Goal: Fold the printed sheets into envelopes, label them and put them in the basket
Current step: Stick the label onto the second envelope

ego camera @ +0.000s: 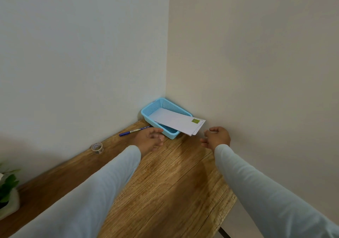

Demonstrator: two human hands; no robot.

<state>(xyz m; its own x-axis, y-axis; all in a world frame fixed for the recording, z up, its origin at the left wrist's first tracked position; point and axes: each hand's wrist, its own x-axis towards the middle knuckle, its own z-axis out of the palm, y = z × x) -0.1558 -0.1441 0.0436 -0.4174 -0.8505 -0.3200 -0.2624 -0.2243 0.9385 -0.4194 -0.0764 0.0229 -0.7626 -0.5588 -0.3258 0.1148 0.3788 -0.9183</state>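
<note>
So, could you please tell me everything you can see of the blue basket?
The basket is a light blue plastic tray, rectangular and shallow, with lattice walls and a solid rim. It stands upright in the far corner of the wooden table. White envelopes lie in it, overhanging its right rim; the top one bears a green label. The left hand is close to its near corner; contact is unclear.

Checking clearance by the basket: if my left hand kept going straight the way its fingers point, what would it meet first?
Probably the blue basket: the left hand points at its near wall. Depth is unclear, so it might clear the rim.
</note>
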